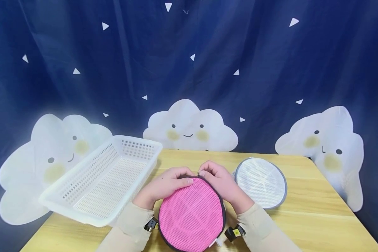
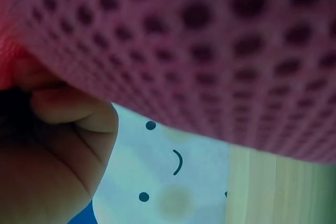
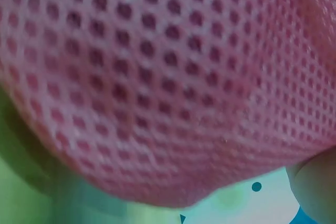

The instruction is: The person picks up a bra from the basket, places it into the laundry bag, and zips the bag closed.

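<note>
A round pink mesh laundry bag (image 1: 192, 213) with a dark zipper edge stands tilted toward me at the front of the table. My left hand (image 1: 168, 183) grips its top edge, thumb on the pink face and fingers behind. Just right of that, my right hand (image 1: 218, 178) pinches a small zipper pull at the rim. In the left wrist view, curled fingers of the left hand (image 2: 68, 124) meet the bag's pink mesh (image 2: 210, 51). Pink mesh (image 3: 147, 77) fills most of the right wrist view, with part of the right hand (image 3: 317, 184) at the lower right.
To the left stands a long white plastic basket (image 1: 97, 185) with slotted walls. A round white mesh bag (image 1: 261, 182) with a grey edge lies right of my right hand on the wooden table (image 1: 318, 217). Behind the table hangs a dark blue curtain (image 1: 192, 80) with clouds.
</note>
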Action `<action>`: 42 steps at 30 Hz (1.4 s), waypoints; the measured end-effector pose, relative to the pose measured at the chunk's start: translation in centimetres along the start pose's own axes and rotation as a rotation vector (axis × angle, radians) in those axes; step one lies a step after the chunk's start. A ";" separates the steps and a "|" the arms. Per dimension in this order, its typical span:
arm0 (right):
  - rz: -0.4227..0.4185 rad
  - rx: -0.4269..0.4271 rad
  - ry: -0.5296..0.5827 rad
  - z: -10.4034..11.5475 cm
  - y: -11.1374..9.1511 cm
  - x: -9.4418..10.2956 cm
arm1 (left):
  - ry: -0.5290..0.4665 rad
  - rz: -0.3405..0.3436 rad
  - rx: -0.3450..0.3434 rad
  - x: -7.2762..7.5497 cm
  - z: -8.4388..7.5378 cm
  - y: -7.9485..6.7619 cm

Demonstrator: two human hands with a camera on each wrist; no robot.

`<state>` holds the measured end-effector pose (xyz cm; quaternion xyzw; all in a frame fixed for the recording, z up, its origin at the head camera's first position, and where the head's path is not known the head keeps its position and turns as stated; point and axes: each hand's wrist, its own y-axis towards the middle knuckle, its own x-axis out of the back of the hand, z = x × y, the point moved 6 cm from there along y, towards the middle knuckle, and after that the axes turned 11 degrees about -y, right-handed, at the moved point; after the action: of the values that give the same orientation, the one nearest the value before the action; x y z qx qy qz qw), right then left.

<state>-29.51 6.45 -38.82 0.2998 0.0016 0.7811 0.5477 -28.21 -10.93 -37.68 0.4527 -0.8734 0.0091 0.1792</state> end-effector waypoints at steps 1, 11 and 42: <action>0.006 0.005 -0.011 0.1 0.0 0.0 | 0.003 -0.006 -0.003 0.1 0.0 0.0; -0.050 0.015 -0.020 0.3 0.0 1.0 | -0.012 -0.160 -0.015 1.7 0.0 -0.2; -0.172 -0.013 0.099 -0.5 0.1 2.6 | -0.331 -0.524 0.067 5.7 1.8 -1.1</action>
<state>-30.44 8.76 -38.02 0.2559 0.0492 0.7450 0.6141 -30.92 -16.40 -37.70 0.6635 -0.7434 -0.0826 0.0158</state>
